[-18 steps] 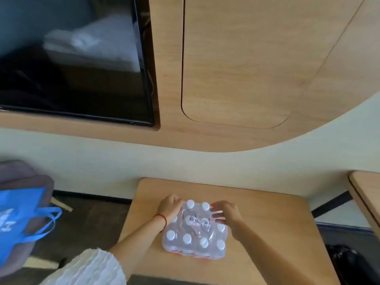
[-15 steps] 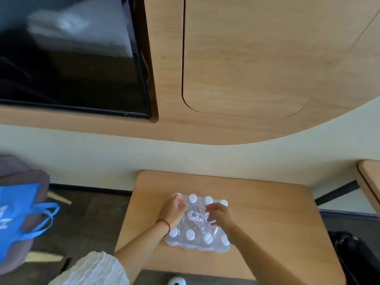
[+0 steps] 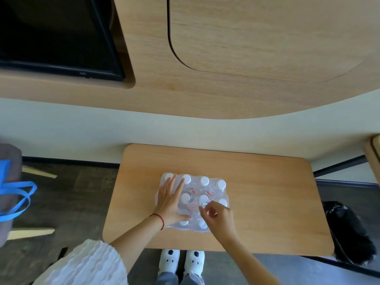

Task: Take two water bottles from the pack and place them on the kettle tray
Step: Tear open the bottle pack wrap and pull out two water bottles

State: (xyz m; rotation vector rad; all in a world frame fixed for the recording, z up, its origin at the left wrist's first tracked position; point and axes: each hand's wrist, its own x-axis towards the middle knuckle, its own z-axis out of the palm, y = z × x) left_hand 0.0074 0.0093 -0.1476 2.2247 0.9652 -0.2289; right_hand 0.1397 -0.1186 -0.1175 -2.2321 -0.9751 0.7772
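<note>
Shrink-wrapped in clear plastic, the pack of white-capped water bottles (image 3: 193, 202) sat near the middle of the light wooden tabletop (image 3: 267, 202), the bottles upright with caps toward the camera and the pack's longer side running roughly left to right, its rows slightly skewed. Compared with the view half a second before, the camera had tipped further down, so white shoes (image 3: 182, 262) now showed under the near table edge, and both hands had shifted. The left hand (image 3: 169, 202), a red cord at its wrist, no longer curled at the pack's left side but lay flat, fingers spread and extended, pressing on the wrap over the left column of caps. The right hand (image 3: 219, 218) had drawn toward the pack's near right part, its fingertips (image 3: 203, 208) pinched narrowly on the plastic film. Farther back stood the cream wall and wood panelling, with a dark screen (image 3: 57, 33) at upper left.
</note>
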